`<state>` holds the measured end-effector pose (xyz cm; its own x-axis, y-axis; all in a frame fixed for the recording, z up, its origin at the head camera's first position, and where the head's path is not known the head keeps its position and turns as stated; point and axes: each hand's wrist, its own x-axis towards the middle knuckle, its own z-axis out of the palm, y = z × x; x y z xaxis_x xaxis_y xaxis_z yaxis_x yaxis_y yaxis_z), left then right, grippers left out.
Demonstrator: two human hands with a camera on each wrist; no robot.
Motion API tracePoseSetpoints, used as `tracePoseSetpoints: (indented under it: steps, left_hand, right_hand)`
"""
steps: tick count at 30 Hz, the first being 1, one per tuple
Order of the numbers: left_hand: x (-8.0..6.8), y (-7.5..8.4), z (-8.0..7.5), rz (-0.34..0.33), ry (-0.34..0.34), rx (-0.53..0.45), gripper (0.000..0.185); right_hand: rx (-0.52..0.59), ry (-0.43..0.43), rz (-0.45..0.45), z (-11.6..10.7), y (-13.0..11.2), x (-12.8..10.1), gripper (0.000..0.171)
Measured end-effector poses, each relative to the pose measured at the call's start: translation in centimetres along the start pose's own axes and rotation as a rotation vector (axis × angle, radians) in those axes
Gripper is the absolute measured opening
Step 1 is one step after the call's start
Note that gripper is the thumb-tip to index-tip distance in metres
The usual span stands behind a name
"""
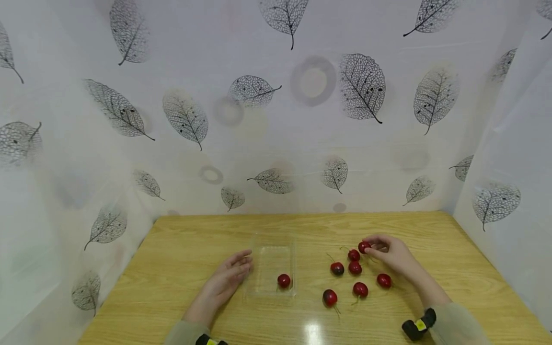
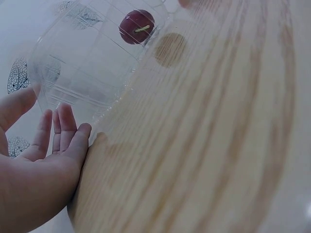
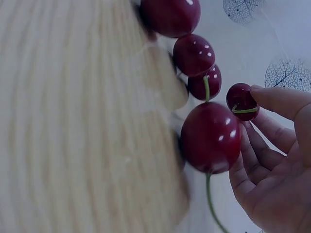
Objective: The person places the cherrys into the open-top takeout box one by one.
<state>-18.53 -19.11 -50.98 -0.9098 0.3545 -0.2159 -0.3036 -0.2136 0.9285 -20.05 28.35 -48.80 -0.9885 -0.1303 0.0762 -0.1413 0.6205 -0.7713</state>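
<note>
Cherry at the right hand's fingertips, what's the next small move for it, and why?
Probably lift that cherry and carry it left to the clear tray. The right hand already pinches it, the tray holds just one cherry, and the left hand rests flat against the tray's side.

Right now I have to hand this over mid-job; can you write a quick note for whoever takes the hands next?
Left hand: open, fingers straight against the left side of the clear plastic tray.
Right hand: fingertips pinching one cherry at the far end of the loose group.
Done: one cherry in the tray, near its front right corner.
Left: the pinched cherry plus six loose cherries on the wooden table, right of the tray.
</note>
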Motion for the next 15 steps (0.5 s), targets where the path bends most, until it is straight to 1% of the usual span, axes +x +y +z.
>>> tracePoseSetpoints:
  steps: [9, 15]
  left_hand:
    - [-0.1, -0.1, -0.1, 0.013, -0.008, -0.010, 0.054]
    - [0.0, -0.1, -0.1, 0.016, -0.008, -0.001, 0.058]
  right_hand:
    - [0.033, 0.002, 0.003, 0.5, -2.1, 0.6, 0.033]
    - [0.063, 0.005, -0.020, 1.1, -3.2, 1.1, 0.034]
